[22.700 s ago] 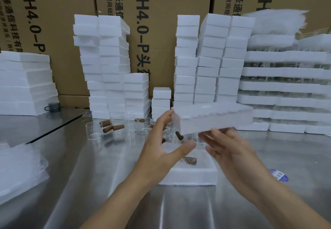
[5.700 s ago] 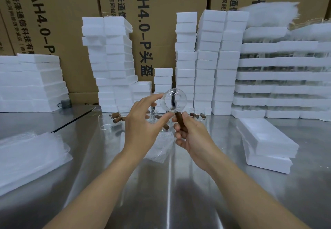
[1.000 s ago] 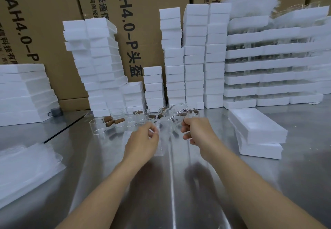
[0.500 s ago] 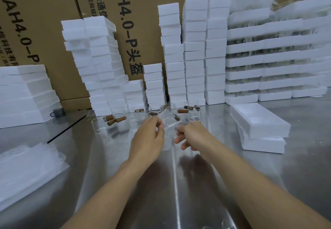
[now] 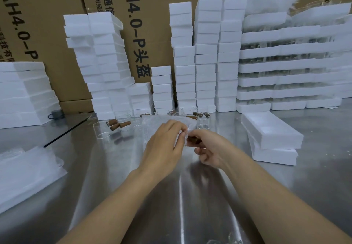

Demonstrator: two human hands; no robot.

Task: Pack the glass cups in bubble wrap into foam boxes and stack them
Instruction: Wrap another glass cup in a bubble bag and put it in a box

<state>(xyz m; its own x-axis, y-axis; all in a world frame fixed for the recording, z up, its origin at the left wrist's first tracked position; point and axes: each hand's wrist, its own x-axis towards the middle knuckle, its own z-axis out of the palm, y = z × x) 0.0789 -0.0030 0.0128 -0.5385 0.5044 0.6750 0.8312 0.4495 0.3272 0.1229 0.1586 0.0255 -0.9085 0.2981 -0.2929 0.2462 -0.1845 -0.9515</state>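
Over the desk (image 5: 190,196), the left hand (image 5: 163,144) pinches the bubble wrap (image 5: 152,127); the right hand (image 5: 209,148) has its fingers (image 5: 200,136) curled round the wrapped cup (image 5: 193,141), handle seemingly lying nine-to-three. The foam box (image 5: 272,131) sits at three o'clock, nearer the right hand.
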